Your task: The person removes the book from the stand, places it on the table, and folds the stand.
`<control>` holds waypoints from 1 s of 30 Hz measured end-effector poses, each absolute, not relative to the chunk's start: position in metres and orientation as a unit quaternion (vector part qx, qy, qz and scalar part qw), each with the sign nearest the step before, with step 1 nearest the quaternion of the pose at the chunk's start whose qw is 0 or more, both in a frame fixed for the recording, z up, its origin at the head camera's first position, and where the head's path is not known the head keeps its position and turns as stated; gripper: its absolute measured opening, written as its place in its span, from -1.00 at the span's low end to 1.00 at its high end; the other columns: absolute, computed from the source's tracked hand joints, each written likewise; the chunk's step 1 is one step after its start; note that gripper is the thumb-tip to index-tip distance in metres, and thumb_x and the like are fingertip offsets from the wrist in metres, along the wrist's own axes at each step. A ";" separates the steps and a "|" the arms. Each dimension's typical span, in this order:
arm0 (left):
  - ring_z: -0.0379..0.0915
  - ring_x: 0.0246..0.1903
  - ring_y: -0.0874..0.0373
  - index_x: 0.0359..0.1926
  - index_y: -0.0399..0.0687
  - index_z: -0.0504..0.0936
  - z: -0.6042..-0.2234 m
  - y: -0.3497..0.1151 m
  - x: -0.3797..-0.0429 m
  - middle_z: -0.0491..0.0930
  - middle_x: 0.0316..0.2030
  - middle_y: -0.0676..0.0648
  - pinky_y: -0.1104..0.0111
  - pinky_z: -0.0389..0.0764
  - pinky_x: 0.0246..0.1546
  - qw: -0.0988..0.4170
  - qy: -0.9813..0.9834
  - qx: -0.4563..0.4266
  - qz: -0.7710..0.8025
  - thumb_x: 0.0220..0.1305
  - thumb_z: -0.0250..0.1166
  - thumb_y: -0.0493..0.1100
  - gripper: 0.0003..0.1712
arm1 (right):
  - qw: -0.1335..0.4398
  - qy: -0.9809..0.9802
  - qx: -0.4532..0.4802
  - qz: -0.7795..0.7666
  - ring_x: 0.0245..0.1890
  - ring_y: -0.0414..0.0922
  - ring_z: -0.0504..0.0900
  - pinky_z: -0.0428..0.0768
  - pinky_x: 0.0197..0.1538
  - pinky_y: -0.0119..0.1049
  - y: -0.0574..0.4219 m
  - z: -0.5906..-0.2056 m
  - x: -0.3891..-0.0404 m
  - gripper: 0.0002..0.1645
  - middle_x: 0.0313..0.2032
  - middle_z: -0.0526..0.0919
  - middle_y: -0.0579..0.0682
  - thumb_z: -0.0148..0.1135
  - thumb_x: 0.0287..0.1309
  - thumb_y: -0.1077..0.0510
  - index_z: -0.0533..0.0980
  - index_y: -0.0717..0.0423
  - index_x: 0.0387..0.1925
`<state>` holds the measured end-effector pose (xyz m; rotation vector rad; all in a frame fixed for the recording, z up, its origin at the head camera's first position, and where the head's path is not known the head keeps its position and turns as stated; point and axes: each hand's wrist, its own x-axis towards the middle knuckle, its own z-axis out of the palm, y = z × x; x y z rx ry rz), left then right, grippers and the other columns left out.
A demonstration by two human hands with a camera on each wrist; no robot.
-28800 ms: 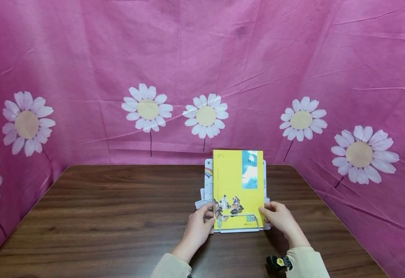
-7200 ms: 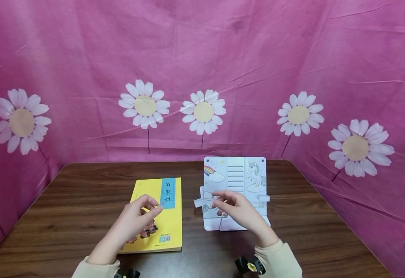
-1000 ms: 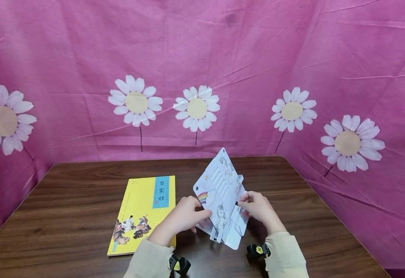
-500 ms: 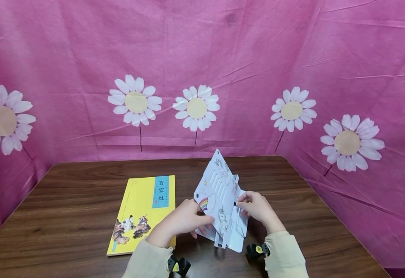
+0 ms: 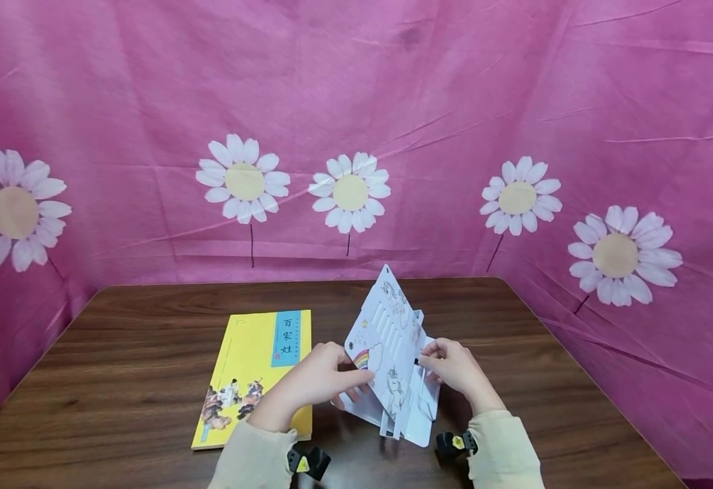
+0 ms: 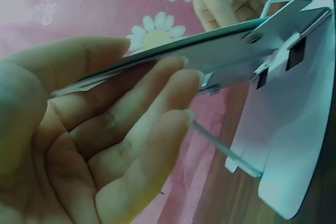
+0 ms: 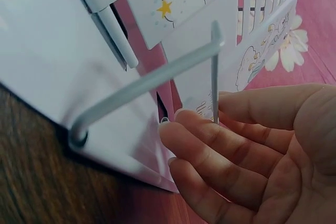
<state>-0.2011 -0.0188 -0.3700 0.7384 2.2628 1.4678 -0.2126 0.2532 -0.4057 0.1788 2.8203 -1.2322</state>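
Observation:
A white book stand (image 5: 387, 339) with unicorn and rainbow drawings stands turned at an angle on the table, its slotted panel raised from its base plate (image 7: 47, 40). My left hand (image 5: 322, 373) pinches the panel's left edge, thumb on the printed face and fingers behind, as the left wrist view shows. On the other side my right hand (image 5: 454, 367) pinches the stand's bent wire support (image 7: 152, 77) between thumb and fingers. Left of the stand, a yellow book (image 5: 243, 367) with a blue title label lies flat, partly covered by my left forearm.
The brown wooden table (image 5: 136, 380) runs back to a pink curtain (image 5: 356, 81) printed with white daisies. Black camera bands (image 5: 310, 462) sit on both wrists, close over the table.
Long before, the book stood on the stand; later it lay at the left. Since then both hands have gripped the stand and turned it. Over the last second its panel has swung slightly.

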 end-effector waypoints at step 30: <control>0.61 -0.60 -0.05 -0.43 -0.06 0.66 -0.355 -0.030 -0.197 0.66 -0.56 0.02 0.29 0.56 -0.63 0.101 0.825 0.238 0.503 0.32 0.29 0.01 -0.72 | 0.039 0.912 0.040 -0.406 -0.53 -0.10 0.66 0.68 -0.35 -0.18 0.252 -0.403 -0.210 -0.82 -0.46 0.63 0.05 0.24 0.25 0.24 0.54 0.28 -0.17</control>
